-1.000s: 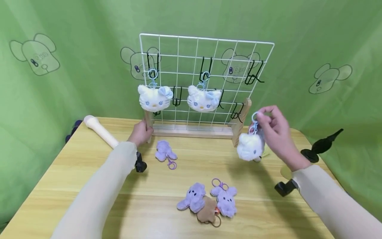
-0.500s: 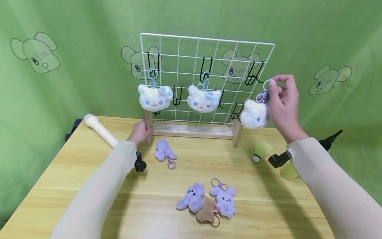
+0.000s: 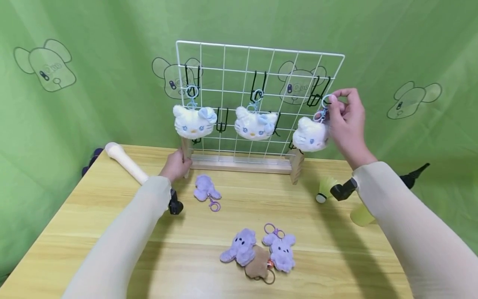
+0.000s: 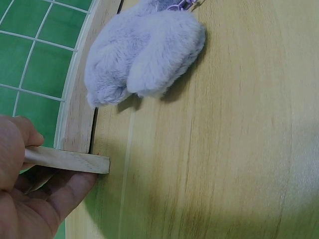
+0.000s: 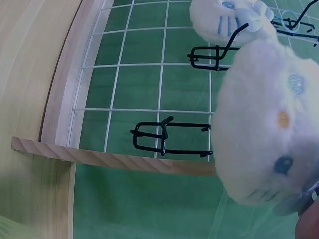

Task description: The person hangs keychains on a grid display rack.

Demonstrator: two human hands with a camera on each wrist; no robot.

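My right hand (image 3: 349, 120) pinches the light-blue ring of a white plush cat keychain (image 3: 310, 135) at the tip of the rack's upper-right black hook (image 3: 315, 99). The cat's head dangles below the ring, its face close up in the right wrist view. Two matching cat keychains hang on the upper-left (image 3: 193, 123) and upper-middle (image 3: 254, 124) hooks of the white wire grid rack (image 3: 239, 165). With thumb and fingers my left hand (image 3: 174, 165) grips the rack's left wooden foot (image 4: 75, 160). Near that hand a purple plush keychain (image 3: 204, 189) lies on the table.
Lower black hooks (image 3: 221, 124) carry nothing. Toward the front lie two purple plush keychains (image 3: 244, 247) (image 3: 281, 252) and a brown one (image 3: 258, 263). A yellow shuttlecock (image 3: 324, 191) lies at right, near a yellow-green object (image 3: 361, 214). A pale rod (image 3: 127, 162) lies at left.
My right hand has raised the white cat keychain from near the table to the upper-right hook, then moved slightly left, bringing its ring to the hook's tip. My left hand stays on the rack.
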